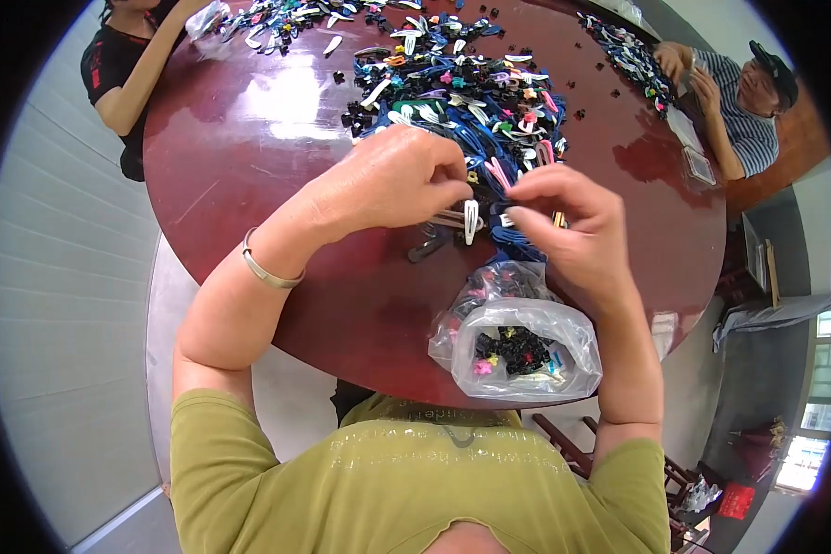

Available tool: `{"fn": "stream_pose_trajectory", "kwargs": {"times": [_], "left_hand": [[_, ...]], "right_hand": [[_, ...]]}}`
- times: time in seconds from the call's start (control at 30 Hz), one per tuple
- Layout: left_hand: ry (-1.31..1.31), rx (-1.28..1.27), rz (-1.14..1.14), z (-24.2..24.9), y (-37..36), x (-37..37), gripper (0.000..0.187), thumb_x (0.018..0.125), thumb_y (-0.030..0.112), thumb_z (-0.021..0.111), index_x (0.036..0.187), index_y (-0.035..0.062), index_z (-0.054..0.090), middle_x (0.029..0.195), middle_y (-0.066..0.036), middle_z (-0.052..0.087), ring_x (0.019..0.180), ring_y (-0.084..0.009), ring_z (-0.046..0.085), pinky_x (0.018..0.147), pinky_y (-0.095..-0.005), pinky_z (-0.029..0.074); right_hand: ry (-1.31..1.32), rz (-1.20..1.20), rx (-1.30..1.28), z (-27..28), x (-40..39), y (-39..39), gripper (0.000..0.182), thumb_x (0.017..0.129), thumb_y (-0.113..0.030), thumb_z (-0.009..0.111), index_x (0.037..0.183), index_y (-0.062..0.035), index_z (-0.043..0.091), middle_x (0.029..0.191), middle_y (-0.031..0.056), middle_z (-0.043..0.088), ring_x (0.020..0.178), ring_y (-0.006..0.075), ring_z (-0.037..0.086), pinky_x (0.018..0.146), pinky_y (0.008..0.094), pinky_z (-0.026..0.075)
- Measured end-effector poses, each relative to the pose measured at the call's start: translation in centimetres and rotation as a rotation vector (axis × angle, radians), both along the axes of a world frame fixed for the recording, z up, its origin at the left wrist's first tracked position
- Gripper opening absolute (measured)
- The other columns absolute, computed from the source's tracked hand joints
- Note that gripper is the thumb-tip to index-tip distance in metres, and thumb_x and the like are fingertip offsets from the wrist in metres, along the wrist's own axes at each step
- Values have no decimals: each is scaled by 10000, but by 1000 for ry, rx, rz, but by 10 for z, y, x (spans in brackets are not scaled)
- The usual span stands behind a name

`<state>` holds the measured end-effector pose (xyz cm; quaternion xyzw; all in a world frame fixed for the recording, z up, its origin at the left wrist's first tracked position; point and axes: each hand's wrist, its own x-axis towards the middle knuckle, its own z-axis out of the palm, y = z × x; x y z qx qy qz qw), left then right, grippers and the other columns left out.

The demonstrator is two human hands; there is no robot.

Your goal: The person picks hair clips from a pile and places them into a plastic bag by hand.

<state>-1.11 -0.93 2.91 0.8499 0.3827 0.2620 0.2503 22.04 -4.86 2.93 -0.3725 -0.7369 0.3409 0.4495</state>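
Note:
My left hand (402, 180) is closed in a pinch over the near end of the pile. A white snap hair clip (471, 222) hangs at its fingertips. Facing it, my right hand (582, 226) is curled, with a gap between thumb and index fingertip and no object visible in that gap. A pink hair clip (497, 174) lies close to its index fingertip. Below both hands, dark blue hair clips (519, 242) lie on the table. The heap of mixed hair clips (452, 88) stretches away behind my hands.
A clear plastic bag (572, 374) with small black claw clips stands open at the near edge of the round red table (222, 175). Other people sit at the far left (125, 78) and far right (743, 111), beside more clips (623, 60).

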Motion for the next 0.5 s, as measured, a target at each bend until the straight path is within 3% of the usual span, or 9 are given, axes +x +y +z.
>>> {"fn": "stream_pose_trajectory", "kwargs": {"times": [0.07,0.13,0.2,0.27,0.37,0.4,0.5], "left_hand": [[95,186,88,-2,4,-5,114,807,118,678,839,10,688,723,-142,673,680,-300,664,629,-390,515],[165,208,116,-2,8,-9,104,802,120,662,813,18,679,741,-151,665,744,-353,654,669,-422,516],[215,197,115,-4,10,-13,101,796,116,657,813,19,678,739,-148,664,741,-350,655,668,-423,518],[270,175,87,-5,9,-12,98,794,114,651,816,22,678,765,-144,672,753,-347,657,672,-424,520],[287,192,34,-6,6,-10,90,790,116,658,819,33,681,792,-133,680,765,-337,659,671,-423,522],[279,206,15,-6,5,-8,87,788,117,663,819,38,682,799,-128,682,768,-333,660,669,-423,523],[186,226,30,-3,-1,-2,88,784,127,685,829,52,693,799,-111,673,767,-323,660,659,-416,522]], "right_hand": [[113,73,-87,21,12,-8,186,739,99,686,909,23,696,926,58,675,721,87,587,634,229,464],[292,300,-148,39,19,-24,210,689,122,649,872,32,698,894,98,679,745,121,612,653,233,474],[220,499,-110,50,28,-29,167,623,52,714,786,18,728,773,131,691,646,155,618,573,244,467],[116,656,-213,57,31,-32,189,618,35,764,803,6,742,767,122,697,599,140,601,529,247,441],[-34,521,-180,56,27,-31,214,618,-2,819,821,-4,748,766,100,697,603,116,588,517,236,419],[4,410,-42,44,23,-27,180,671,-19,819,833,-6,742,750,73,682,600,98,570,523,215,410],[-175,64,52,19,14,-13,145,751,-37,776,890,-37,734,811,50,663,638,136,597,558,266,458]]}}
